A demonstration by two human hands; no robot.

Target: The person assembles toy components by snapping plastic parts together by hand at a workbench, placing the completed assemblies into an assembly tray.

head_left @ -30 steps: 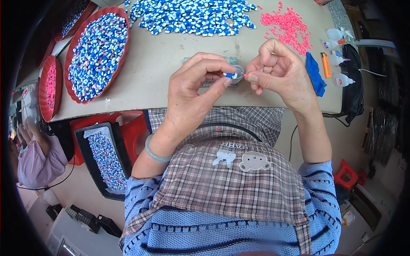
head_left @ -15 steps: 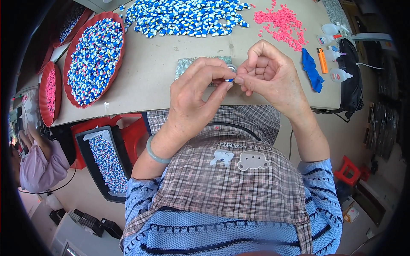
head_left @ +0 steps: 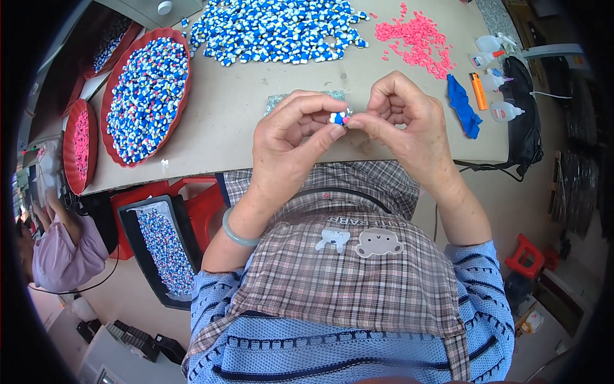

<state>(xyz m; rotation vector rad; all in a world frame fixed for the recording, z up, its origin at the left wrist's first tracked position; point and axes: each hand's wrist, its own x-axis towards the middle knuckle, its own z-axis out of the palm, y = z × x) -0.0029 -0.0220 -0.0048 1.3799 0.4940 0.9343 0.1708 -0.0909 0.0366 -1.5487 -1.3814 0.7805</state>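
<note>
Between the thumb and fingers of my left hand [head_left: 284, 137] is a small blue-and-white piece [head_left: 338, 118], its exact kind too small to tell. My right hand [head_left: 412, 121] is closed in a pinch, its thumb and fingertip at a tiny pink piece [head_left: 346, 120] that touches the right side of the blue-and-white one. Both hands are raised over the near edge of the table. Behind my left fingers a grey-green speckled pad [head_left: 276, 101] lies partly hidden on the tabletop.
Many blue-and-white pieces [head_left: 275, 32] are heaped at the back, with pink pieces [head_left: 419, 41] to their right. Red scalloped trays [head_left: 185, 96] stand left. A blue strip [head_left: 463, 105], orange lighter [head_left: 478, 91] and small bottles [head_left: 506, 111] lie right. A black tray [head_left: 144, 256] sits below left.
The blue-and-white piece has turned into fuller view in my left fingers. A pink piece now shows against it at my right fingertips. The view has shifted slightly.
</note>
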